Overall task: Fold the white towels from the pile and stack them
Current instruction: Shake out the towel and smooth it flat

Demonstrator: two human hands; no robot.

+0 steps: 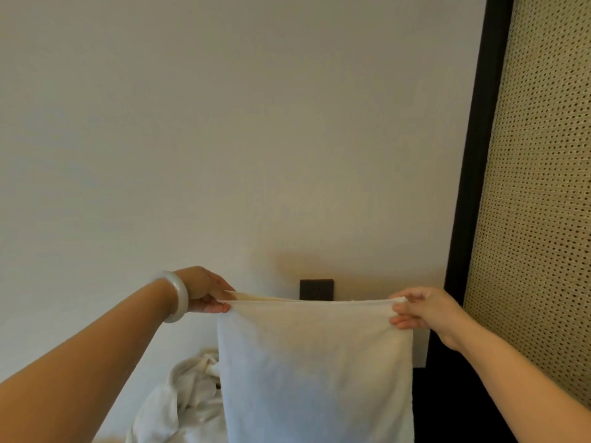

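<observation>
Nearest the camera, two bare forearms reach forward. The left hand, with a smooth white round bangle on its wrist, pinches the top left corner of a white terry-cloth towel between thumb and curled fingers. The right hand pinches the top right corner the same way. The towel's top edge runs taut between the two grips, and a second layer's edge shows just behind it beside the left hand. The rest of the towel hangs flat below the hands.

Beyond the hanging towel, below the left grip, lies a crumpled pile of white towels. Behind the stretched edge, between the hands, a dark square wall plate sits on the plain cream wall. Beyond the right hand stand a black upright frame and a tan woven cane panel.
</observation>
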